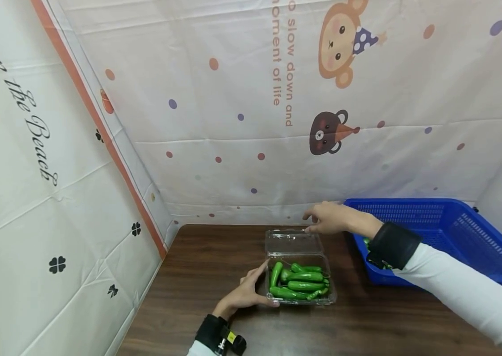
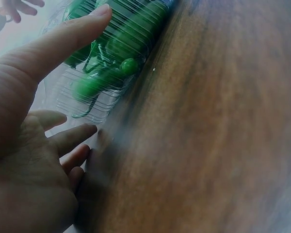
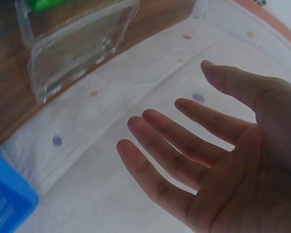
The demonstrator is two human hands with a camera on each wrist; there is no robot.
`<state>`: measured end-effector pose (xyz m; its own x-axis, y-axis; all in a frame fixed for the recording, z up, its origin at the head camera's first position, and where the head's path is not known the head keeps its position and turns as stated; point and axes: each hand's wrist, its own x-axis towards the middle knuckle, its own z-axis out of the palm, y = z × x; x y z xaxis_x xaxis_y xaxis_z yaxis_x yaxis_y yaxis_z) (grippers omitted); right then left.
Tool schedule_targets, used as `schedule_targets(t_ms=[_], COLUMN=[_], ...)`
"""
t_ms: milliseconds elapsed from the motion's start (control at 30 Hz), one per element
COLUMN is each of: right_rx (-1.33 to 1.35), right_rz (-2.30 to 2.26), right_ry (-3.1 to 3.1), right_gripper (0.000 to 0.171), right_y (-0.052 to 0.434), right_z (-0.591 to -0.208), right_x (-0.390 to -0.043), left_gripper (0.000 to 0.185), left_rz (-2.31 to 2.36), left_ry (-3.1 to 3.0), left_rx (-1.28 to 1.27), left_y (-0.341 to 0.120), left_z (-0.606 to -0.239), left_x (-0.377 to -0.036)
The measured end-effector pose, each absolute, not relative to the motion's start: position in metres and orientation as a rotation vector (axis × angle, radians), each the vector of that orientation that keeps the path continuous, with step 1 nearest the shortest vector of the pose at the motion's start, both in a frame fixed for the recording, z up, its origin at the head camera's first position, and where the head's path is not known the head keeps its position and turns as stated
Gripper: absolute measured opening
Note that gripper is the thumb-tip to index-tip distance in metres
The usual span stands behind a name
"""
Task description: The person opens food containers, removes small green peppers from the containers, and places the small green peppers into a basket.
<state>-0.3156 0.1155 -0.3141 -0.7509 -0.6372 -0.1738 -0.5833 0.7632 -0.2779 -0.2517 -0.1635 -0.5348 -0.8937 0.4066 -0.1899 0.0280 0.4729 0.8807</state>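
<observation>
A clear plastic clamshell box (image 1: pixel 333 291) lies on the table with its lid (image 1: pixel 293 243) folded back. Several green peppers (image 1: pixel 305 286) fill its base. My left hand (image 1: pixel 244 294) rests at the box's near left corner, thumb stretched along the front wall. In the left wrist view the thumb (image 2: pixel 63 41) is straight against the ribbed plastic, the other fingers loosely bent by the left side. Above and to the right of the lid, my right hand (image 1: pixel 328 217) is raised. Its fingers (image 3: pixel 160 170) are spread and hold nothing in the right wrist view.
A blue perforated basket (image 1: pixel 446 212) stands to the right, partly behind my right forearm; a little green shows inside its near left part. The brown wooden table (image 1: pixel 206 257) meets a patterned cloth backdrop (image 1: pixel 233 173) at the back and another cloth at the left.
</observation>
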Motion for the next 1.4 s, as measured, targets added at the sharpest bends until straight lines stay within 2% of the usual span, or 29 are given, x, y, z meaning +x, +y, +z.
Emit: schedule_targets(t_ms=[233,433,667,833,1067,1400], right_rx=[-0.981,-0.874,-0.879,-0.848,-0.777,-0.817], right_rz=[-0.32,-0.365,-0.395,-0.402,-0.436,-0.507], right_ry=[2.622,2.556,2.5,2.508,2.476,2.506], right_gripper=[0.042,0.047,0.047,0.047,0.055,0.054], right_y=[0.102,0.101,0.099,0.1,0.103,0.104], right_z=[-0.34,-0.38,-0.418,-0.426,-0.431,-0.438], right_x=[-0.306,-0.294,-0.291,-0.29,-0.29,-0.291], left_gripper=[0.114,0.114,0.115,0.115,0.114,0.114], left_rz=[1.389,1.38,1.351,1.352,1.381,1.391], left_ry=[2.365,2.358,2.368,2.375,2.359,2.34], left_rx=[0.342,0.348,0.372,0.372,0.387,0.357], left_y=[-0.163,-0.165,-0.168,-0.165,-0.163,-0.165], left_z=[-0.535,-0.536,-0.537,-0.54,-0.536,-0.536], left_x=[-0.251,-0.253,-0.254,-0.255,-0.258,-0.256])
